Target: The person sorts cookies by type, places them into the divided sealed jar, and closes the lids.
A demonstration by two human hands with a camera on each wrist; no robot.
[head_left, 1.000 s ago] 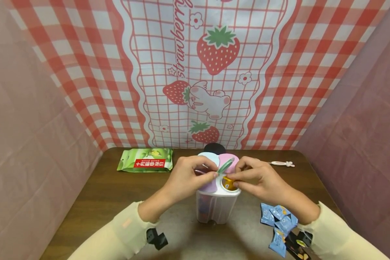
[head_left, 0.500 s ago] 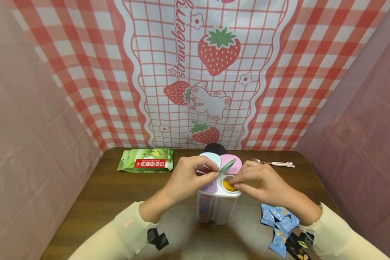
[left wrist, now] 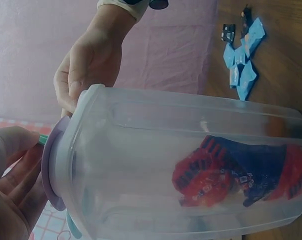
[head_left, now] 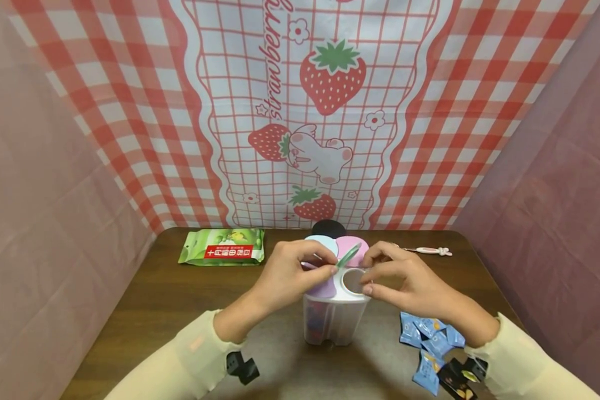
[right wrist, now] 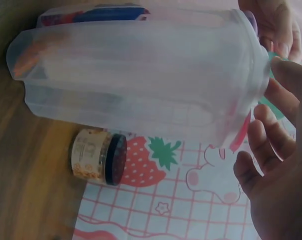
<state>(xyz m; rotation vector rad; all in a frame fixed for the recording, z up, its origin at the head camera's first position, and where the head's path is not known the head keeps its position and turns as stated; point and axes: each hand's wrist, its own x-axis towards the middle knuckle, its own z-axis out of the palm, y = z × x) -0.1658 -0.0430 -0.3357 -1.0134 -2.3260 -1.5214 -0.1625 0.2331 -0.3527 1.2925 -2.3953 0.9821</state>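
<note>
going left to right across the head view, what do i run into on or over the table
Green packet → left hand → container with clear walls → right hand → blue sachets.

On the storage container [head_left: 337, 325], I could enter the round mouth [head_left: 351, 282] from above; the green flip lid [head_left: 350, 254], pinched by the left hand [head_left: 295, 272], blocks its far side, the right hand [head_left: 405, 276] its right. A lane of tabletop [head_left: 378, 333] runs between container and blue sachets [head_left: 434, 343]; a black-lidded jar [right wrist: 92, 156] obstructs behind.

"strawberry" (sideways) on the checked cloth [head_left: 325, 133], "十月稻田" on the green packet [head_left: 222, 247]
</note>
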